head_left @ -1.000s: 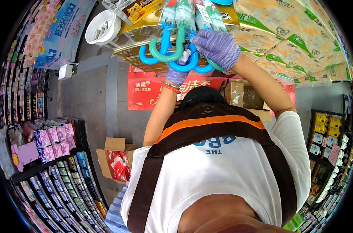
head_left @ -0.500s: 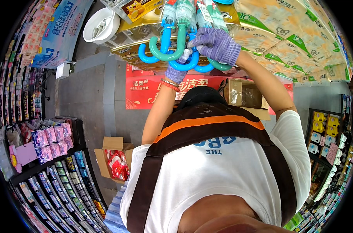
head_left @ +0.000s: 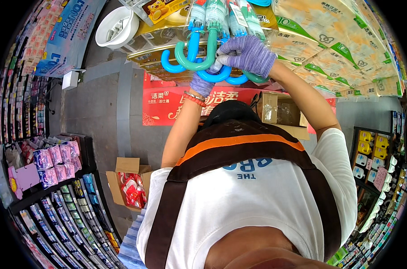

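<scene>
I see both gloved hands raised to a row of hanging umbrellas [head_left: 221, 18] with hooked handles (blue and teal). The right hand [head_left: 248, 54] has its fingers curled together over a blue handle [head_left: 214, 75]. The left hand [head_left: 202, 83] sits just beneath the hooks, touching them; I cannot tell its finger state, being mostly hidden. Tissue packs [head_left: 338, 40] are stacked beside.

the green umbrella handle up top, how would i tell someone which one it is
Look at the top of the head view, where wrapped folded umbrellas hang in a bunch in front of the tissue packs. Their curved hook handles sit beside two purple-gloved hands, the right hand and the left hand. The green handle is the teal-green hook among the blue handles.
</scene>
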Motion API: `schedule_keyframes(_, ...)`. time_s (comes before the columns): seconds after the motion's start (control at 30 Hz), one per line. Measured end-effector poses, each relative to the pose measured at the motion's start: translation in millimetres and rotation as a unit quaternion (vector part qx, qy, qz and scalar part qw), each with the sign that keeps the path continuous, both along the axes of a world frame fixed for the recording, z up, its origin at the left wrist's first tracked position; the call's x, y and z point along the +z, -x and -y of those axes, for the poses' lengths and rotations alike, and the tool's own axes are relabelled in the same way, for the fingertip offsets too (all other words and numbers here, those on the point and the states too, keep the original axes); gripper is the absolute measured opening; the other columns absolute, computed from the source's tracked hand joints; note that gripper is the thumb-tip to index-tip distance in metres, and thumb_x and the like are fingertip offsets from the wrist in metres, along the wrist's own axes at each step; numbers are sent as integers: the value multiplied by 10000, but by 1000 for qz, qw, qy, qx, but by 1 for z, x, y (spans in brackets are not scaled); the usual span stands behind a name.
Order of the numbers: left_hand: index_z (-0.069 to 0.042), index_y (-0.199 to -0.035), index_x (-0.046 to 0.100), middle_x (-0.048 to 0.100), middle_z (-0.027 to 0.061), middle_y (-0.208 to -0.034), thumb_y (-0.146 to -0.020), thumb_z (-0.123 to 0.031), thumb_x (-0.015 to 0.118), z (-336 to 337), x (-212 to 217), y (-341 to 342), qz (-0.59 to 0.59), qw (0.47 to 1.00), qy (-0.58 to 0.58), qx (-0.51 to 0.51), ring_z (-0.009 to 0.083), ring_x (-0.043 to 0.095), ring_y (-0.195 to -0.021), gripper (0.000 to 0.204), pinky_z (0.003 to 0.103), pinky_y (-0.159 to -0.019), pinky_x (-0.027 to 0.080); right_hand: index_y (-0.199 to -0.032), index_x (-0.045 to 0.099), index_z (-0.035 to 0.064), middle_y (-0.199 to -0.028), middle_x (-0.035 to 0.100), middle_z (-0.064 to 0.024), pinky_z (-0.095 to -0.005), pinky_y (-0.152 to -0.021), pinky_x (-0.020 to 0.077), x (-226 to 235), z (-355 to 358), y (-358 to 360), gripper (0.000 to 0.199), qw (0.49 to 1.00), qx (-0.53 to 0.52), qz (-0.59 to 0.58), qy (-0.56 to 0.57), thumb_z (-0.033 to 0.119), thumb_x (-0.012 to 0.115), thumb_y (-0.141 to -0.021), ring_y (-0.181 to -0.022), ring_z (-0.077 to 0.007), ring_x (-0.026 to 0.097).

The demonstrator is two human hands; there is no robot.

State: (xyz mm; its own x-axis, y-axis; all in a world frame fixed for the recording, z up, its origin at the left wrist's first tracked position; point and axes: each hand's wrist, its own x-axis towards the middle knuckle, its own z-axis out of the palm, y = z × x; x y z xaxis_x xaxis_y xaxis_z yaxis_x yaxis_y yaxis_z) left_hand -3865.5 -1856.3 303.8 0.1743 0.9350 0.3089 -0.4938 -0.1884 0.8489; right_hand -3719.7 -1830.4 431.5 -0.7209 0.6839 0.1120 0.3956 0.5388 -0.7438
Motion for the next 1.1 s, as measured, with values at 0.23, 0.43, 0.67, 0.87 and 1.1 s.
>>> schedule_keyframes(0.23,-80,-1072,572,569,22,-940,-837,-60,587,76,-19,39,139,869,315,355,93,525,-771,236,225,-616,457,-891,667,14,-742,607,-15,-227,-622,443,9,-18,-11,290,975,-132,-145,107,278,693,-774,-686,-64,528)
schedule_keyframes(0.43,-35,-1080,585,596,65,-1025,-824,-105,629,80,109,42,-182,816,-114,536,142,570,-862,269,291,-760,483,-900,669,10,-764,625,-22,-235,-655,467,16,-10,-3,237,967,-124,-200,100,215,692,-782,-711,-69,554)
schedule_keyframes(0.67,-6,-1005,648,650,43,-860,-817,-134,658,27,142,16,-214,936,-1,280,74,565,-719,228,231,-654,477,-1018,650,44,-858,666,-95,-281,-722,489,16,0,7,265,982,-91,-167,-3,220,634,-821,-769,-129,608)
schedule_keyframes(0.87,10,-952,625,640,51,-805,-874,-116,580,9,131,8,-117,943,15,310,71,565,-669,155,211,-607,477,-1103,595,15,-850,610,-65,-256,-630,451,5,-20,-13,286,862,-28,-369,347,147,527,-858,-700,-111,538)
schedule_keyframes(1.1,-13,-962,613,629,54,-783,-879,-113,569,12,133,2,-177,959,17,221,62,528,-604,137,196,-574,446,-1239,384,-59,-1007,564,-177,-278,-750,500,-10,-41,-21,423,637,-78,-538,547,-55,431,-818,-824,-275,581)
